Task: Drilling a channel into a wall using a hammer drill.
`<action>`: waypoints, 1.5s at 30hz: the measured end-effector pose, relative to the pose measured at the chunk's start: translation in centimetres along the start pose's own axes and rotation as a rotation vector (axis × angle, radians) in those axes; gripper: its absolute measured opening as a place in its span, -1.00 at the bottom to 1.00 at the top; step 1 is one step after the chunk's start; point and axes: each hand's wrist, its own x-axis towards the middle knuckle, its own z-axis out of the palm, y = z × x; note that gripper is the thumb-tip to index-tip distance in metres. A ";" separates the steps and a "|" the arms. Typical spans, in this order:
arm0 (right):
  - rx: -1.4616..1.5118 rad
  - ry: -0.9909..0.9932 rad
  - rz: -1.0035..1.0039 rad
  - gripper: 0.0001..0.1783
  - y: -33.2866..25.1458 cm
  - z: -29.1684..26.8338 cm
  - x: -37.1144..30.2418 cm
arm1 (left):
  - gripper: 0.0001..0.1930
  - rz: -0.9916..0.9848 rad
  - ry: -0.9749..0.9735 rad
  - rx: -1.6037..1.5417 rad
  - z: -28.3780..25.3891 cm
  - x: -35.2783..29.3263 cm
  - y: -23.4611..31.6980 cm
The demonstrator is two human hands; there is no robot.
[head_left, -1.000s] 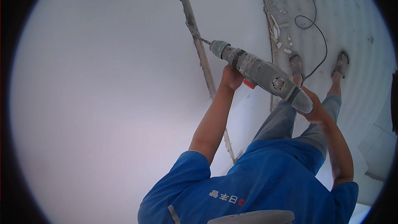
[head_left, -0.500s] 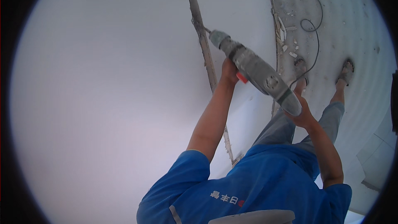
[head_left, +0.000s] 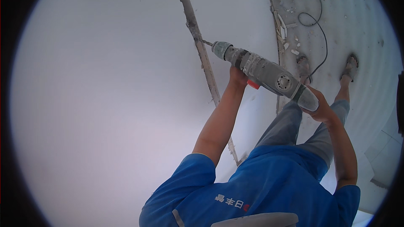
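Between my two hands is a dusty grey hammer drill (head_left: 263,71) with a green collar at its front and a red part on its underside. My left hand (head_left: 238,77) is wrapped round the front of it, just behind the collar; the fingers are partly hidden by the body. At the back end my right hand (head_left: 322,105) grips the handle, mostly concealed behind the housing. The thin bit (head_left: 207,42) points left, its tip at the rough groove (head_left: 204,61) cut into the white wall (head_left: 105,80). Whether the tip presses in, I cannot tell.
A dark power cord (head_left: 326,46) loops over the dusty floor (head_left: 366,25) on the right. Broken pale chips (head_left: 283,31) lie along the foot of the wall. My sandalled feet (head_left: 350,67) stand on that floor, and light tiles (head_left: 385,147) show at the far right.
The drill has swung to a flatter angle, its rear and my right hand shifting right. Its bit now meets the groove slightly lower in view. The whole view has also shifted a little.
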 end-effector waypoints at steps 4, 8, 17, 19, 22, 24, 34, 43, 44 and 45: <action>-0.035 0.022 -0.133 -0.44 -2.7 1.1 0.8 | -0.74 0.031 -0.146 0.078 0.9 0.7 2.1; -0.010 0.030 -0.129 -0.47 -4.8 3.3 0.3 | -0.72 -0.009 -0.266 0.127 2.5 0.8 3.5; 0.094 0.133 -0.056 -0.41 -6.1 4.9 -2.3 | -0.69 -0.073 -0.170 -0.058 3.3 -2.7 2.1; 0.108 0.102 -0.038 -0.40 -5.4 4.0 -2.8 | -0.70 -0.069 -0.192 -0.055 2.5 -2.6 1.7; 0.053 0.098 -0.058 -0.41 -3.3 2.5 -1.9 | -0.71 -0.036 -0.153 -0.017 2.1 -2.0 1.5; 0.040 0.019 -0.011 -0.48 -2.1 0.9 -0.4 | -0.70 -0.012 -0.104 0.015 3.3 -0.9 1.2; 0.088 0.049 -0.012 -0.51 -2.8 3.7 -0.6 | -0.69 0.055 0.045 0.159 2.9 -1.4 2.7; -0.091 0.067 -0.153 -0.53 -9.0 4.6 -5.0 | -0.75 -0.042 -0.175 -0.093 -0.4 -6.3 -2.6; -0.107 0.080 -0.211 -0.54 -9.3 5.0 -4.8 | -0.76 -0.059 -0.182 -0.104 -0.3 -6.3 -2.6; -0.123 0.091 -0.269 -0.55 -9.5 5.4 -4.7 | -0.76 -0.058 -0.184 -0.106 -0.4 -6.5 -2.5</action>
